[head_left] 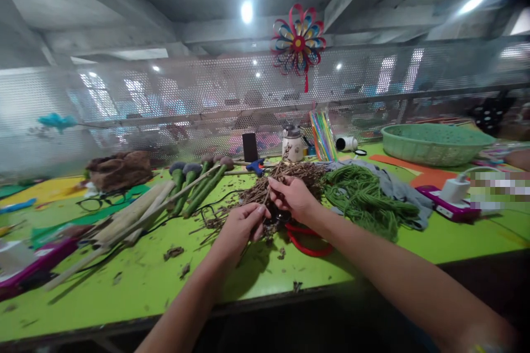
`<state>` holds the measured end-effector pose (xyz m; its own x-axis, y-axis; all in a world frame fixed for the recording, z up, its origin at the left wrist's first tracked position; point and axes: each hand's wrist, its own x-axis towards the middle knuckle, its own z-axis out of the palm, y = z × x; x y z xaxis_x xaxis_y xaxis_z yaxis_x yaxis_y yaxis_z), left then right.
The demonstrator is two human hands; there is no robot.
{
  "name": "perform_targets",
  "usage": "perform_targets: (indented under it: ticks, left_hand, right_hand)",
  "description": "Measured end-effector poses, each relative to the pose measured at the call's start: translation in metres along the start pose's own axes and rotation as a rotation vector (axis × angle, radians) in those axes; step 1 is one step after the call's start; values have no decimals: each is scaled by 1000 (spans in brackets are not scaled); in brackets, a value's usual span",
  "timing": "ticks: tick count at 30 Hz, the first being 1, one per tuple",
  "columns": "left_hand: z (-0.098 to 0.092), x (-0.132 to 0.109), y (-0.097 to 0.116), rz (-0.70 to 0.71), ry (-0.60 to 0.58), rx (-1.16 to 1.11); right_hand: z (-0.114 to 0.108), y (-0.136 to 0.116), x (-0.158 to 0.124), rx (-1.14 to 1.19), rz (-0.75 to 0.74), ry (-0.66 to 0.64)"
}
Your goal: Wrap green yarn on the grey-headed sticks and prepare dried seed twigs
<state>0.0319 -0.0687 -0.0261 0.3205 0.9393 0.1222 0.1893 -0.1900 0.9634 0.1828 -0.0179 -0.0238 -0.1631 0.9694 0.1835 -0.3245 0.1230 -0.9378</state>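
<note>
Both hands meet over a pile of dry brown twigs (pixel 306 174) near the middle of the green table (pixel 157 287). My left hand (pixel 244 223) pinches the lower part of a thin twig, its fingers closed. Just above and to the right, my right hand (pixel 293 196) is closed on the same twig, higher up. Beneath the right wrist lie red scissor handles (pixel 310 251), partly hidden. Green yarn (pixel 364 196) lies right of the pile, on a grey cloth (pixel 409 204).
Green stalks with dark heads (pixel 202 190), pale sticks (pixel 132 215), glasses (pixel 99 201) and a brown bundle (pixel 120 170) lie left. A jar (pixel 292 146) and white bottle (pixel 346 144) stand behind. Right are a green basket (pixel 434 146) and magenta power strip (pixel 449 207).
</note>
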Motion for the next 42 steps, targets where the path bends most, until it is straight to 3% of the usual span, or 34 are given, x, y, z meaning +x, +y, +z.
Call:
perform_targets:
  ticks: [3,8,11,17,22,25,29,33,36,42]
  left_hand:
    - [-2,0,-5,-2,39,84]
    - [0,0,-10,172,273,605]
    - [-1,0,-13,222,368,734]
    - [-3,0,-16,235,369,765]
    - [-2,-1,-17,233,345,744]
    - [-1,-3,-17,253,302,739]
    - [1,-4,-17,256,265,723]
    - [1,-6,-14,189,218,647]
    - [-2,-17,-8,150,191,649]
    - [-11,-66,-8,128,217,819]
  right_hand:
    - [0,5,1,-167,-20,31]
    - [-4,15,3,-509,-157,65]
    - [-2,16,1,-603,-183,19]
    - [-1,7,-3,-381,0,-37]
    - [-5,-2,-4,-330,154,-216]
    - [-6,-1,-2,-253,145,-155]
    - [-6,1,2,50,89,-12]
    - [-7,-2,4,147,80,11]
    - [-10,-6,6,167,97,12]
    - [-10,-8,8,183,129,-23]
